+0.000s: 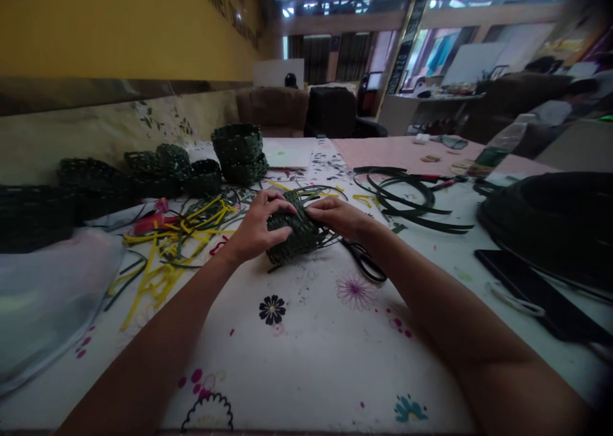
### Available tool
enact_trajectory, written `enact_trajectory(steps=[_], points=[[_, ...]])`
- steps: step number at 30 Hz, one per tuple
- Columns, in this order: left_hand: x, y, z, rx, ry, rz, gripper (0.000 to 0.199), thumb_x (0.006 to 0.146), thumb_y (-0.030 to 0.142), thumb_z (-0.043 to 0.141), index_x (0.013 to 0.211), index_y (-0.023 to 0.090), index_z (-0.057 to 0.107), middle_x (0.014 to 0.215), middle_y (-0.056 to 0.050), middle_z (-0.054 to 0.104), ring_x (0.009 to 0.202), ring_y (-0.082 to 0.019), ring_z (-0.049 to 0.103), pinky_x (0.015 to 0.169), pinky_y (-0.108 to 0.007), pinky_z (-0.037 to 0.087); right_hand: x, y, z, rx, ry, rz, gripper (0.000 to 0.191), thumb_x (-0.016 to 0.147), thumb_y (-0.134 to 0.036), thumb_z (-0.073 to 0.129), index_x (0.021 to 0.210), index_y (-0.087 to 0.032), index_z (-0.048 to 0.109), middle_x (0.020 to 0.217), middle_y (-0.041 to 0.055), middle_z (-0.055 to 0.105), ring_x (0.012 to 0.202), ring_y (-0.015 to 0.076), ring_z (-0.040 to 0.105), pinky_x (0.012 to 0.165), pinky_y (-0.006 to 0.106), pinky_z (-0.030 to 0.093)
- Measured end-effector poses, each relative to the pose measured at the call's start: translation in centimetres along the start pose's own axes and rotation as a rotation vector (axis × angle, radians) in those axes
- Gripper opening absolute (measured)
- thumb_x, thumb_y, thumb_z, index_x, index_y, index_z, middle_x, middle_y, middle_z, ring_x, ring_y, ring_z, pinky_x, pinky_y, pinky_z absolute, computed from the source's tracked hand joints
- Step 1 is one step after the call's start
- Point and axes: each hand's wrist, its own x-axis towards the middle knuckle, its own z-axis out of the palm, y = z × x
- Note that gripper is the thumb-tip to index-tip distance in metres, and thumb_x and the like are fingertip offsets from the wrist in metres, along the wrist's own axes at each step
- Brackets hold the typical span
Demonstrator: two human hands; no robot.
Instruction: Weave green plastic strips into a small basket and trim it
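My left hand grips the near left side of a small dark green woven basket, its fingers curled over the top. My right hand presses on the basket's right side, fingers resting across the weave. Loose dark strips fan out from the basket's far right side. Black-handled scissors lie on the table just beyond my right wrist. A tangle of yellow plastic strips lies to the left of my left hand.
Stacked woven baskets and others line the table's far left. Dark strips curl to the right. A black coil, a phone, and a plastic sheet sit near the table's sides. Scraps litter the floral tablecloth.
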Motion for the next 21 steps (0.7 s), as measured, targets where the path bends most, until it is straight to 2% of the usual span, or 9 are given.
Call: enact_trajectory(steps=[3,6,9,14,21], points=[[0.5,0.0,0.2,-0.024,0.008,-0.018,0.028,0.077,0.021,0.068,0.105,0.021,0.065,0.125,-0.007,0.054,0.126,-0.025,0.052,0.118,-0.046,0.037,0.1,0.3,-0.1,0.050,0.047,0.035,0.034,0.080,-0.048,0.073,0.070,-0.017,0.064,0.064,-0.0034,0.054,0.061,0.0105,0.041,0.060,0.027,0.032],[0.9,0.1,0.5,-0.032,0.066,-0.009,0.019,0.077,0.019,0.067,0.095,0.021,0.061,0.120,-0.006,0.059,0.121,-0.024,0.055,0.115,-0.046,0.040,0.3,0.6,-0.2,0.085,0.106,0.051,0.033,0.079,-0.046,0.075,0.069,-0.017,0.064,0.065,-0.0028,0.056,0.060,0.0102,0.042,0.059,0.026,0.032],[1.1,0.2,0.9,-0.023,0.077,-0.020,0.013,0.078,0.018,0.066,0.091,0.021,0.063,0.120,-0.007,0.060,0.122,-0.024,0.056,0.115,-0.046,0.041,0.3,0.8,-0.4,0.087,0.146,0.062,0.034,0.077,-0.047,0.076,0.068,-0.017,0.063,0.063,-0.0032,0.055,0.059,0.0096,0.041,0.058,0.026,0.032],[1.1,0.4,1.3,-0.038,0.095,-0.038,0.013,0.079,0.016,0.066,0.091,0.020,0.068,0.120,-0.007,0.059,0.123,-0.023,0.056,0.115,-0.045,0.040,0.3,0.7,-0.2,0.035,0.157,0.087,0.038,0.075,-0.052,0.075,0.070,-0.016,0.062,0.061,-0.0041,0.053,0.057,0.0092,0.039,0.056,0.026,0.030],[1.1,0.5,1.9,-0.066,0.145,-0.107,0.007,0.078,0.017,0.066,0.085,0.019,0.069,0.118,-0.007,0.057,0.123,-0.023,0.056,0.116,-0.042,0.040,0.2,-0.2,0.4,-0.156,0.130,0.034,0.046,0.078,-0.059,0.067,0.062,-0.020,0.049,0.056,-0.0077,0.040,0.053,0.0078,0.032,0.052,0.025,0.026]])
